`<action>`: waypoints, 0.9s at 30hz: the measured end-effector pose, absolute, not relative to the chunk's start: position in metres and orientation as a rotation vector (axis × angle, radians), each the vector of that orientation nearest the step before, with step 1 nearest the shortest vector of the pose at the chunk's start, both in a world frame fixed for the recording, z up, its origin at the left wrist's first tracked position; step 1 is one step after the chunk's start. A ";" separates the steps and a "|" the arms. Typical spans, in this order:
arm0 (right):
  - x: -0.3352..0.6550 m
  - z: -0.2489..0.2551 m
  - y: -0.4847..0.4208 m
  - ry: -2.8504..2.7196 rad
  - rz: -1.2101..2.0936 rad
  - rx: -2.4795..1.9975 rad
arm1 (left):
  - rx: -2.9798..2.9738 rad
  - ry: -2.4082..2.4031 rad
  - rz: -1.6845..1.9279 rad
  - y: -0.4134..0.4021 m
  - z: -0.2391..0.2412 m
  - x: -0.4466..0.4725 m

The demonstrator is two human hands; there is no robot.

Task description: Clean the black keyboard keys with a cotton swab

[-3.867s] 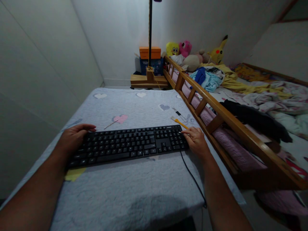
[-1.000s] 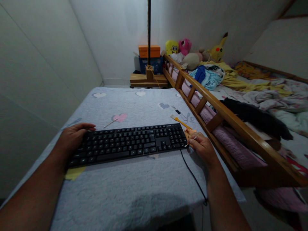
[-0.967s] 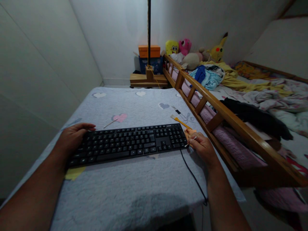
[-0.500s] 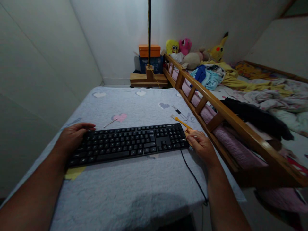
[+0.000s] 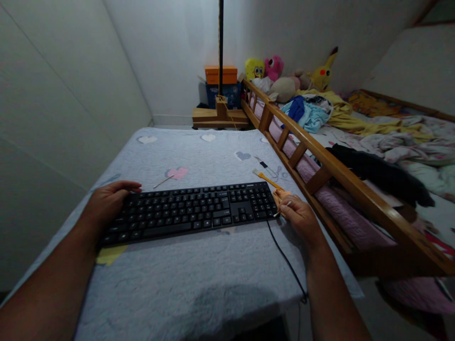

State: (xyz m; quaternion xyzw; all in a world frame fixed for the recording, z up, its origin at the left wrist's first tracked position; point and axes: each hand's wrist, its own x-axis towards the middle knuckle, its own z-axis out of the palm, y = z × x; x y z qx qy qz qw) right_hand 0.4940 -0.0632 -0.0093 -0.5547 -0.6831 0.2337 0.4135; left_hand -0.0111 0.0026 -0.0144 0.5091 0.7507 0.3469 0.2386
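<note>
A black keyboard (image 5: 192, 210) lies across the cloth-covered table, its cable running off the right end toward the front edge. My left hand (image 5: 108, 201) grips the keyboard's left end, fingers reaching along the back corner. At the opposite end, my right hand (image 5: 296, 213) pinches a cotton swab (image 5: 286, 207) between thumb and fingers, tilted beside the number keys. Something orange (image 5: 279, 194) shows at the right hand's fingers; I cannot tell what it is. Behind the keyboard lie another cotton swab (image 5: 164, 181) and a yellow-handled flat brush (image 5: 269, 180).
A thin wire-like tool with a black band (image 5: 263, 165) lies farther back on the table (image 5: 199, 274). Along the right side runs a wooden bed rail (image 5: 320, 158), with bedding, clothes and plush toys beyond. An orange box (image 5: 221, 75) stands behind a dark pole.
The cotton swab in my right hand has turned from nearly level to a steeper slant, its lower tip now by the keyboard's right edge. My left hand stays put.
</note>
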 end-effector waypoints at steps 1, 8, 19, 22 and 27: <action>0.494 -0.009 -0.063 -1.720 0.592 -1.390 | 1.397 2.057 0.951 0.003 -0.015 -0.011; 0.493 -0.010 -0.062 -1.723 0.541 -1.405 | 1.381 2.018 0.947 0.006 -0.019 -0.016; 0.496 -0.017 -0.058 -1.767 0.468 -1.385 | 1.369 2.038 0.944 0.004 -0.019 -0.015; 0.496 -0.018 -0.057 -1.791 0.448 -1.390 | 1.353 2.047 0.947 0.003 -0.015 -0.010; 0.494 -0.017 -0.057 -1.788 0.430 -1.401 | 1.341 2.052 0.961 0.002 -0.010 -0.006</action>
